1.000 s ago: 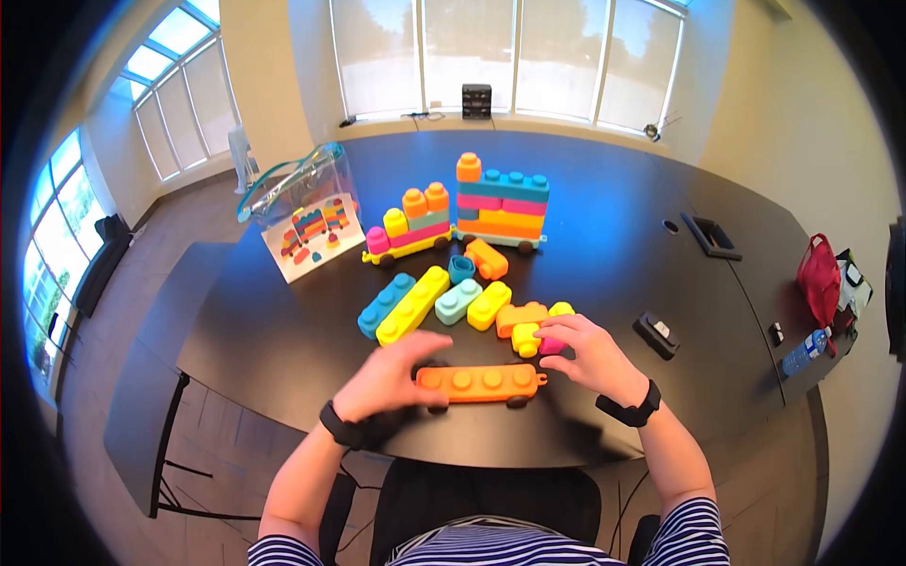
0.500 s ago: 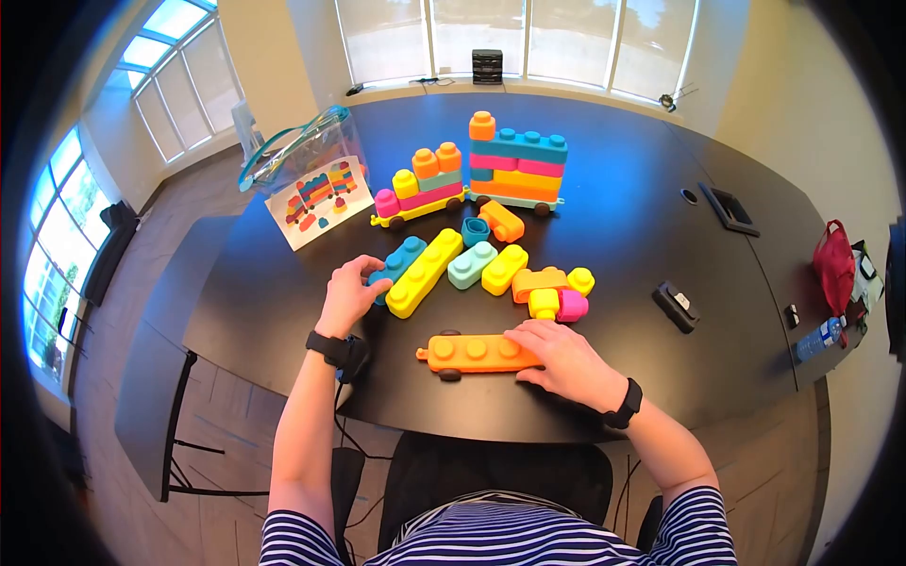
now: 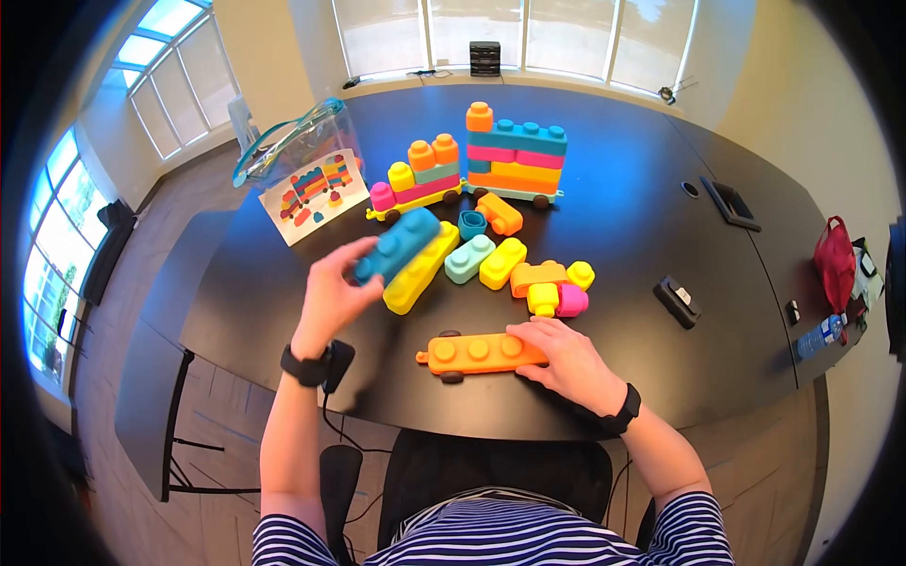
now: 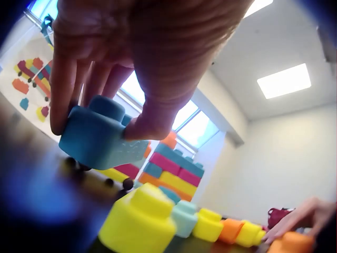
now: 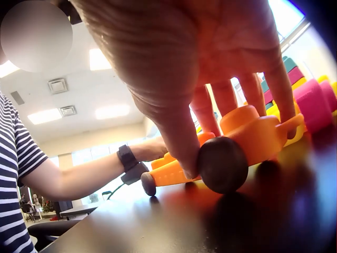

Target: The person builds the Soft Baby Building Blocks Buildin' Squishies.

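My left hand (image 3: 330,297) pinches a long blue building block (image 3: 408,241) by its near end, thumb on one side and fingers on the other. The block is tilted, raised above the table, and overlaps a long yellow block (image 3: 415,286) in the head view. In the left wrist view, the blue block (image 4: 97,139) hangs below the fingers. My right hand (image 3: 566,363) grips the right end of an orange wheeled wagon base (image 3: 477,352), covering that end from above. The base stands on its dark wheels on the table, with the thumb along its near side (image 5: 258,139).
Behind are two built wagons, a yellow-based one (image 3: 420,193) and a taller stack (image 3: 519,156). Mint (image 3: 469,259), yellow (image 3: 503,264), orange and pink blocks lie mid-table. A picture card (image 3: 316,198) leans by a clear bag (image 3: 311,132); a black case (image 3: 677,302) lies right.
The left hand moved from the wagon base to the blue block, took hold of it and lifted it. The right hand came down onto the base's right end, whose direction has turned around.
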Action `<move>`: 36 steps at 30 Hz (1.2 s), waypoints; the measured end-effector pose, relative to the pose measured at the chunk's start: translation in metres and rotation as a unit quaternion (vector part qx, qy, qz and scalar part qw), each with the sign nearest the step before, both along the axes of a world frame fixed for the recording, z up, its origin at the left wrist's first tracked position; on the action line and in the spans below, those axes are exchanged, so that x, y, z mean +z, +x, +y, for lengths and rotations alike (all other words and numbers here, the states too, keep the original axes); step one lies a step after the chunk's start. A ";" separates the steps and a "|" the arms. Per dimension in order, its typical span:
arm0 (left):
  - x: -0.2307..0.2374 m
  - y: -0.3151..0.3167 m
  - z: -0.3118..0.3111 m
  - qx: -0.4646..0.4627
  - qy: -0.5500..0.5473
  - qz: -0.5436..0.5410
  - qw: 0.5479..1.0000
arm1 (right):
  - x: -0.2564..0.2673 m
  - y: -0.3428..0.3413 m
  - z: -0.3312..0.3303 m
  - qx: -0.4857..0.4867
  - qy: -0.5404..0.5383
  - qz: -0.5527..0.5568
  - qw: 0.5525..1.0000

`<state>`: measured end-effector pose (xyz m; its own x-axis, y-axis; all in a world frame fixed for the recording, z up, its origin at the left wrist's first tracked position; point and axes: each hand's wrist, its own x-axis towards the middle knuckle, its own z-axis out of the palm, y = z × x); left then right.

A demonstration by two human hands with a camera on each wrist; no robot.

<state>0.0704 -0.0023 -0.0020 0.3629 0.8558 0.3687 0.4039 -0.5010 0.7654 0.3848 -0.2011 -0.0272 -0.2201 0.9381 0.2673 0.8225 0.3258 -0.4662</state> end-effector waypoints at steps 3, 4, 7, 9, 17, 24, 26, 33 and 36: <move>0.027 0.015 -0.054 -0.132 -0.028 0.077 0.988 | 0.000 -0.003 0.000 -0.021 -0.024 0.038 0.999; 0.024 0.017 -0.062 -0.162 -0.026 0.083 0.983 | 0.001 -0.004 0.000 -0.028 -0.036 0.057 0.997; 0.013 0.027 -0.078 -0.212 -0.012 0.097 0.972 | -0.001 -0.005 0.000 -0.034 -0.038 0.065 0.997; 0.011 0.032 -0.082 -0.225 0.014 0.107 0.968 | 0.004 -0.008 -0.001 -0.031 -0.028 0.071 0.997; 0.013 0.035 -0.099 -0.193 0.019 0.119 0.974 | 0.008 -0.009 -0.001 -0.013 -0.029 0.037 0.999; 0.007 0.034 -0.107 -0.180 0.081 0.168 0.966 | 0.012 -0.006 -0.001 0.009 -0.030 0.074 0.997; 0.006 0.038 -0.110 -0.181 0.080 0.175 0.965 | 0.013 -0.004 -0.001 0.010 -0.049 0.082 0.995; 0.003 0.038 -0.103 -0.217 0.034 0.148 0.964 | 0.014 -0.011 -0.003 -0.051 -0.086 0.091 0.991; 0.001 0.037 -0.101 -0.227 0.049 0.143 0.962 | -0.001 -0.010 -0.002 -0.031 0.051 0.028 0.998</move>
